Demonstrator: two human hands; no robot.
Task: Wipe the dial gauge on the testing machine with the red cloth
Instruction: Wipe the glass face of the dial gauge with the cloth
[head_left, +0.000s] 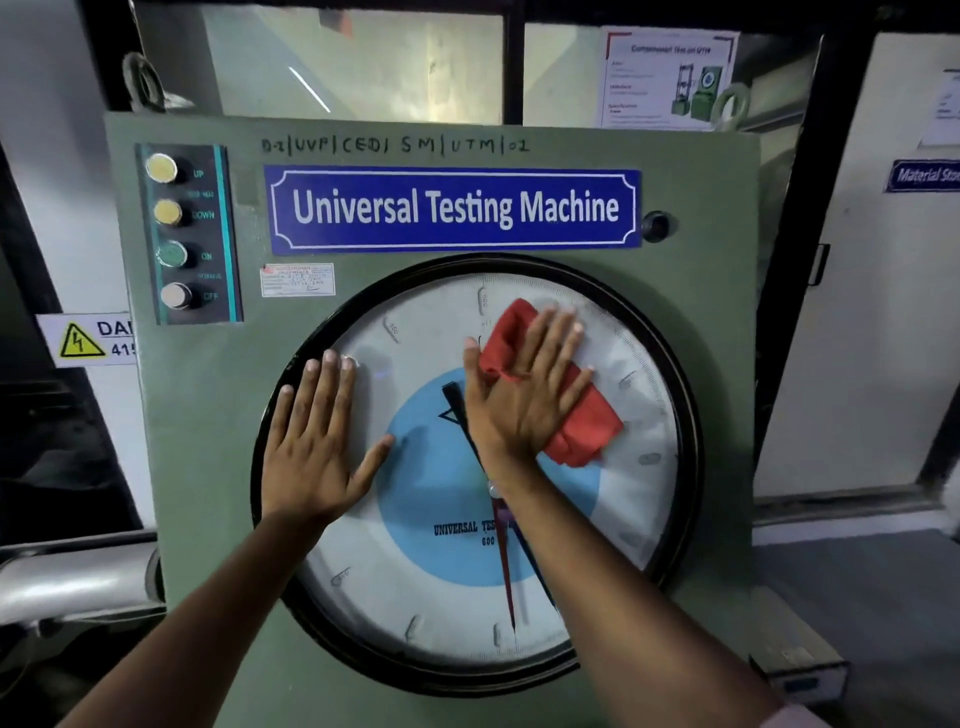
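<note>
The grey-green steel front panel of the testing machine (197, 467) fills my view, and set in it is the big round dial gauge (415, 597) with its white face, blue centre disc and black rim. My left hand (317, 447) lies flat and spread wide on the glass at the left side, fingers reaching over the rim, steadying me. My right hand (524, 384) is flat too, fingers spread, pressing the crumpled red cloth (587, 426) against the upper right of the face, near the top scale marks.

I judge the wiping is under way but far from finished: the cloth covers only a small patch (the lower half and left side look hazy, though I cannot tell dust from glare). The glass is smooth and unobstructed down to the raised black rim, so I have free sweep everywhere except under my left hand.
</note>
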